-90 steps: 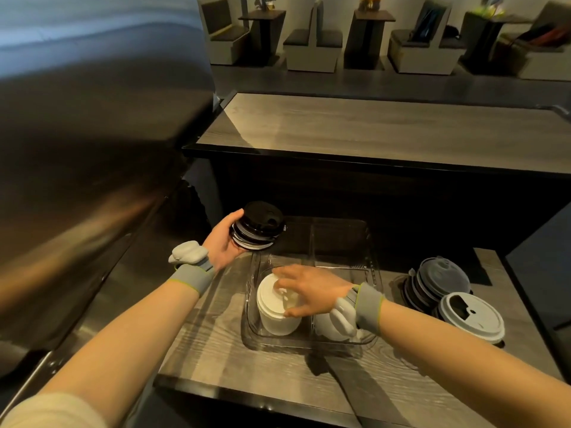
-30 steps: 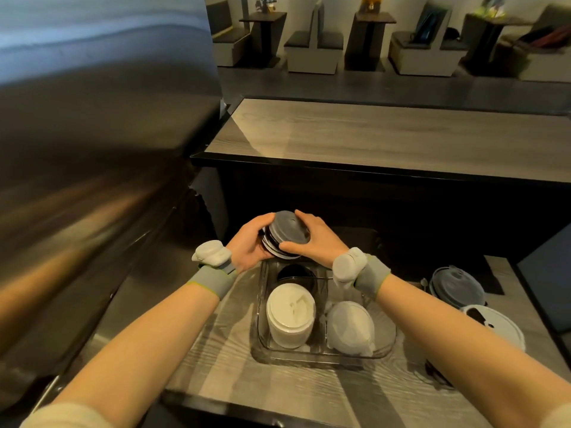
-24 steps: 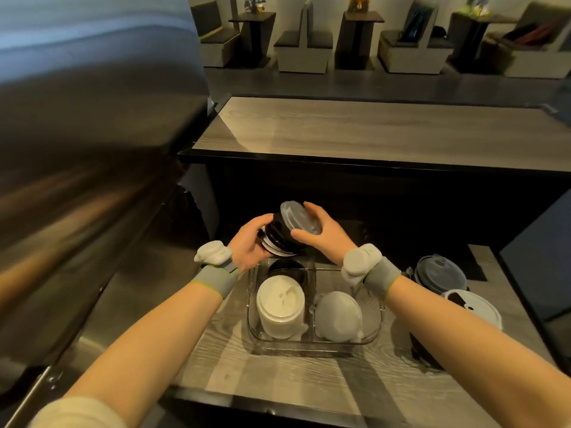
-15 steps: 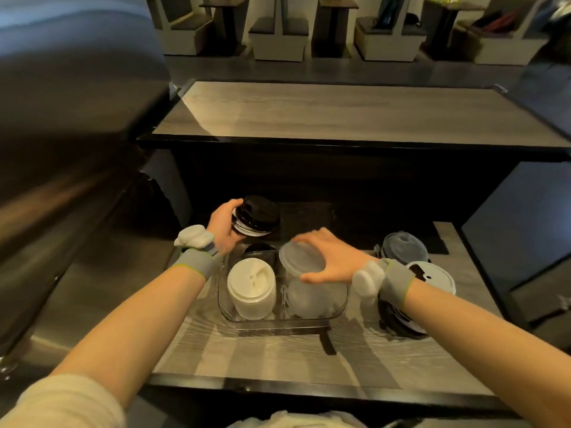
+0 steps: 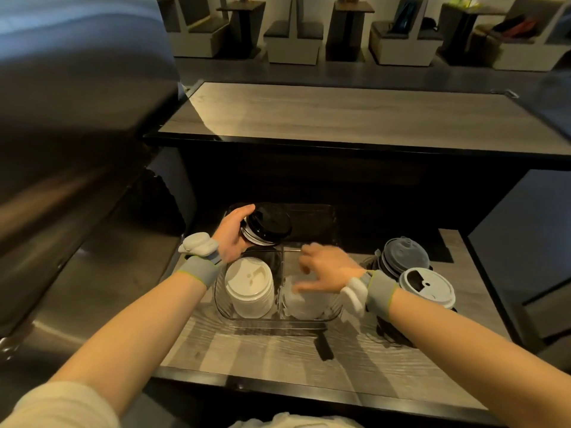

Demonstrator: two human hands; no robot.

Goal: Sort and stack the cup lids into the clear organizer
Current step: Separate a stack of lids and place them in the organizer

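The translucent lid you were carrying half a second ago is now sitting on the clear stack [image 5: 304, 299] in the clear organizer [image 5: 278, 319], front right section. Your right hand [image 5: 327, 270] is hovering over it, emptied and spread, while your left hand [image 5: 230, 234] is still gripping the black lids [image 5: 267, 223] over the organizer's back left section, so they look next.

Single head-worn wide-angle view, looked forward and steeply down from the person's own height. Close on the table [image 5: 278, 344] and clear organizer [image 5: 272, 321] at arm's reach; café seating stayed far at top edge. Both forearms entered from bottom. No second view.
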